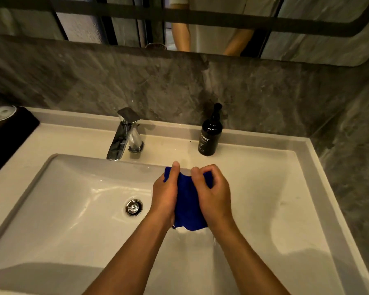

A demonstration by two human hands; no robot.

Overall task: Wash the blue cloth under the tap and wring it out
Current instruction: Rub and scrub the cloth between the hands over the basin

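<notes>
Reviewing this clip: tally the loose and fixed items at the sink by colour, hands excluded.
Blue: 1, the cloth
Black: 2, the pump bottle and the tray at far left
Chrome: 2, the tap and the drain
White: 1, the basin
Total: 6

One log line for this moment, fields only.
both hands grip blue cloth | left hand, right hand | over sink, right of tap | no stream visible
</notes>
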